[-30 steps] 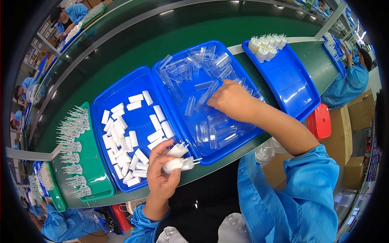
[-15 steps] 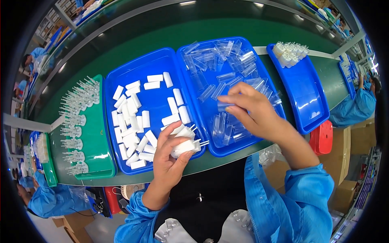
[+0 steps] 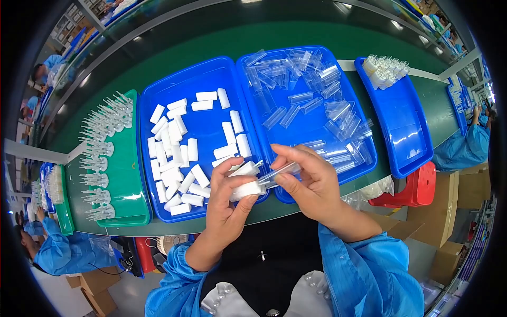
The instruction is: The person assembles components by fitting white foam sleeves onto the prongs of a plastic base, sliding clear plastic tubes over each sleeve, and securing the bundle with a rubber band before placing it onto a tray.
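My left hand (image 3: 226,203) is closed around a few white cylindrical pieces (image 3: 246,191), with thin prongs sticking out toward the right. A clear plastic tube (image 3: 285,173) is pinched between the thumb and fingers of my right hand (image 3: 312,185). Its left end meets the prong end of the lower white piece; how far it overlaps I cannot tell. Both hands are over the near edges of two blue trays. Loose white cylinders lie in the left blue tray (image 3: 208,133), and many clear tubes in the right blue tray (image 3: 303,129).
A green tray (image 3: 127,169) at left has rows of white pronged parts (image 3: 97,179) along its side. Farther right, a narrow blue tray (image 3: 398,119) bears clustered white parts (image 3: 388,71). A red stool (image 3: 425,185) stands below it. Co-workers in blue sleeves sit at both sides.
My right hand has moved left and toward me from the tube tray, bringing a clear tube to the white pieces. My left hand keeps its hold, nearly in place.
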`<state>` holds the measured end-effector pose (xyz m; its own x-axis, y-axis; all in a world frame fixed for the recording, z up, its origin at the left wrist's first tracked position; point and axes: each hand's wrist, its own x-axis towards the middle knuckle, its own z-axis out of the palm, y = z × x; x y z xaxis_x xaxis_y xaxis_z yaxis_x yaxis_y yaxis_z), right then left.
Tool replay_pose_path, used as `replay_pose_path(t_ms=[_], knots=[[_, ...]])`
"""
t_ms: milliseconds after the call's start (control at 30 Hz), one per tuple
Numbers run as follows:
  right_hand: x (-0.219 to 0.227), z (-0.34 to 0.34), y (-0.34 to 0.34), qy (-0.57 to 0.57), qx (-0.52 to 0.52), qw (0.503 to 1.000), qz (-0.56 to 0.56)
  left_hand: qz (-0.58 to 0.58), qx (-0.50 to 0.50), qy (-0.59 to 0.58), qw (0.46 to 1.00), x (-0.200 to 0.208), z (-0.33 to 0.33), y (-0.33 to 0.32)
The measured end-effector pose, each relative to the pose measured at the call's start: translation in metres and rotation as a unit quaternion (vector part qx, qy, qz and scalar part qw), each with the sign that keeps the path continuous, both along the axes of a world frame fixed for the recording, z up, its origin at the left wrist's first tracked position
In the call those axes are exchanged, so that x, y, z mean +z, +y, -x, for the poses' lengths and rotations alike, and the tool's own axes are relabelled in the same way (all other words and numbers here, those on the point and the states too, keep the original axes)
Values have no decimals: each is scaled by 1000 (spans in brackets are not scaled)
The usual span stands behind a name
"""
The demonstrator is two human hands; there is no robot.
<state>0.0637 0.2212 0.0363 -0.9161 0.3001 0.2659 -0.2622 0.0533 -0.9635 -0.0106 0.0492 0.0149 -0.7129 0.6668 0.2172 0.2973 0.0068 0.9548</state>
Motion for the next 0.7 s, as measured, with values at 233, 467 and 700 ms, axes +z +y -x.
replay_pose_path(t_ms=[233,467,700], knots=[[-4,2,-10,-61,21,988,139,-7,11,-1,1000,-1,0,0],[-13,2,-15,-71,24,960,269,-25,39,-17,999,0,-2,2],[-17,3,-20,-48,2,972,230,-88,56,-61,993,-9,-2,4]])
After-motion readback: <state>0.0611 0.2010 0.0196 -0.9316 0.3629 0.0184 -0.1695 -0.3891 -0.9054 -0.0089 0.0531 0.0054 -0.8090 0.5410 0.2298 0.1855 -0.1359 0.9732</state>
